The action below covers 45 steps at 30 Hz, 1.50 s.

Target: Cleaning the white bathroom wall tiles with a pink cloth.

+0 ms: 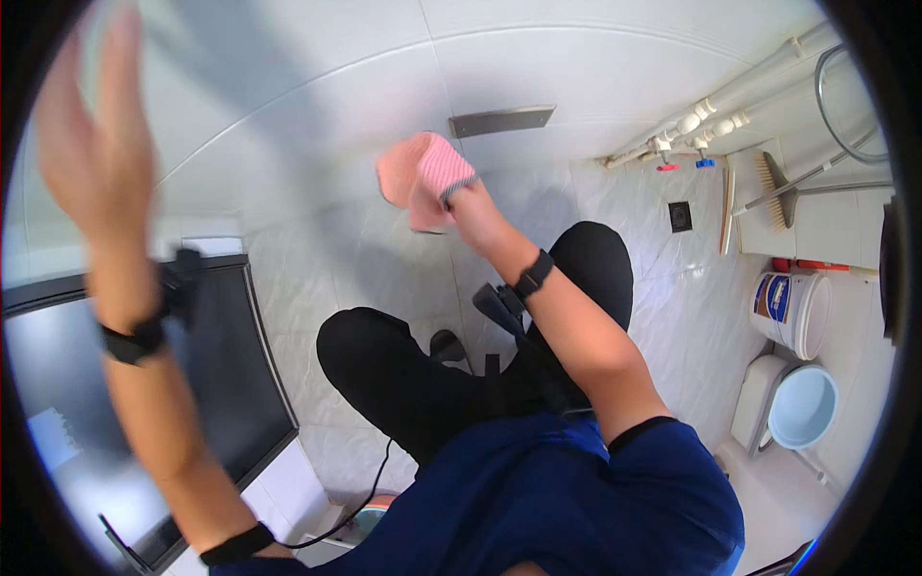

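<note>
A pink cloth [421, 178] with a striped face and dark hem is in my right hand [471, 219]. It covers my fingers, and I see only the wrist and the back part of the hand. The cloth is close to the white wall panel [355, 106], below a grey metal strip [502, 120]. I cannot tell whether it touches the wall. My left hand [101, 144] is raised at the far left, slightly smeared by motion. Its fingers stretch upward and apart, with nothing held, near the white wall.
A black-framed dark glass panel [216, 355] stands on the left. Pipes with a red tap [667, 167] and a blue tap [705, 163] run along the right wall. Beyond them are a broom [776, 190], a white bucket [792, 312] and a light-blue basin [804, 407]. A drain [680, 216] lies in the marbled floor.
</note>
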Each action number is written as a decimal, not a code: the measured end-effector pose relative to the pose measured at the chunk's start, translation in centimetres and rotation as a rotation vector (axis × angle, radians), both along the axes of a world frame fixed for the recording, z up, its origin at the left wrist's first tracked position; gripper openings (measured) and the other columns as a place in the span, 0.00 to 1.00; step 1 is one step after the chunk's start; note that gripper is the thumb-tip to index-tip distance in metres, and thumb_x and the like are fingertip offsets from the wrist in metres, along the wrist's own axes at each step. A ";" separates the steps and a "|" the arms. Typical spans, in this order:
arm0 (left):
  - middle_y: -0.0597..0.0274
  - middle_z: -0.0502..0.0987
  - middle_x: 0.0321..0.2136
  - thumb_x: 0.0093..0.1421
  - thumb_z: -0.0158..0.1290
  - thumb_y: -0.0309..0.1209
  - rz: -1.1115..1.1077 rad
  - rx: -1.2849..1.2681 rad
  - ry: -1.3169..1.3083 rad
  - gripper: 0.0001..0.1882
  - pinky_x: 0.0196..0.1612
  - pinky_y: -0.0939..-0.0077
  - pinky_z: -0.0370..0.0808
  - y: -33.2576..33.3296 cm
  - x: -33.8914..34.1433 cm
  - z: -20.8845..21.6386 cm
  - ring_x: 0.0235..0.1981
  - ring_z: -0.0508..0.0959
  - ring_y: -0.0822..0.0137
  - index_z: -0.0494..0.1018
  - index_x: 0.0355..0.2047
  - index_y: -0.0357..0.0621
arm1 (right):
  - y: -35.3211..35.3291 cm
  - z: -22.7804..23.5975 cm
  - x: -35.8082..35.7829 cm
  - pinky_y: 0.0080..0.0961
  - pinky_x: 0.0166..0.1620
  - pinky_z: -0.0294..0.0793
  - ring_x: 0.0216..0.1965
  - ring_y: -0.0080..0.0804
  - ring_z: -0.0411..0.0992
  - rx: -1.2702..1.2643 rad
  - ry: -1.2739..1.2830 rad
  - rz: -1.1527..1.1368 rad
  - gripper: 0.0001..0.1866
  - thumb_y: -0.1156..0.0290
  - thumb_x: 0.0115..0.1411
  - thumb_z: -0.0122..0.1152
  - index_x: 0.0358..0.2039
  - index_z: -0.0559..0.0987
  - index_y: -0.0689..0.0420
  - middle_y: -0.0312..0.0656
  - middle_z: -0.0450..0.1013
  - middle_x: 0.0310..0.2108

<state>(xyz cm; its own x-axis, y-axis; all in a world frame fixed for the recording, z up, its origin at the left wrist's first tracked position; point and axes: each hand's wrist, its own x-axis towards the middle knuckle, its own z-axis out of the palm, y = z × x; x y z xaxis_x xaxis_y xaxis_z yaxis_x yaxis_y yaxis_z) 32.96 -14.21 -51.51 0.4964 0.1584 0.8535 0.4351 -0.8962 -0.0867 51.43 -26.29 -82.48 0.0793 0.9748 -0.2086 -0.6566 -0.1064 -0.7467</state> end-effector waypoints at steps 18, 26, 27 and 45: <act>0.64 0.75 0.41 0.68 0.52 0.40 0.091 -1.047 -0.691 0.12 0.45 0.66 0.74 -8.8 -4.0 -19.5 0.42 0.74 0.64 0.74 0.45 0.48 | -4.4 17.0 8.0 0.47 0.69 0.64 0.69 0.55 0.62 0.641 -1.609 -0.021 0.22 0.79 0.58 0.64 0.54 0.78 0.57 0.54 0.69 0.63; 0.68 0.72 0.37 0.73 0.46 0.35 -0.210 -0.707 -1.259 0.08 0.40 0.68 0.74 3.2 -10.1 -18.8 0.37 0.73 0.68 0.72 0.40 0.47 | 1.5 25.7 19.9 0.47 0.73 0.52 0.76 0.58 0.47 0.463 -2.208 -0.753 0.50 0.56 0.57 0.77 0.73 0.60 0.59 0.66 0.47 0.74; 0.68 0.73 0.39 0.74 0.46 0.38 -0.375 -0.718 -1.337 0.10 0.43 0.68 0.74 3.5 -7.7 -18.5 0.40 0.73 0.68 0.72 0.42 0.47 | 1.6 25.4 20.5 0.47 0.73 0.52 0.76 0.58 0.47 0.466 -2.225 -0.736 0.50 0.56 0.57 0.77 0.73 0.60 0.59 0.66 0.47 0.74; 0.70 0.65 0.30 0.69 0.47 0.37 -0.528 -2.312 -2.065 0.08 0.21 0.74 0.60 -0.8 16.3 -33.9 0.22 0.60 0.72 0.63 0.34 0.51 | 2.8 23.2 22.7 0.50 0.71 0.56 0.74 0.67 0.47 0.531 -2.591 -0.874 0.60 0.46 0.50 0.80 0.70 0.57 0.71 0.74 0.51 0.70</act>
<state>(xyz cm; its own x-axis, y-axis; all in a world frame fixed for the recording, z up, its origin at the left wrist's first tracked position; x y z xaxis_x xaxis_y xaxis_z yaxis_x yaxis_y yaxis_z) 49.29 -14.99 -85.40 0.4056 0.6443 -0.6484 -0.8512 0.5248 -0.0110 74.10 -23.52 -59.23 -0.2052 0.5802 0.7882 0.9226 -0.1540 0.3536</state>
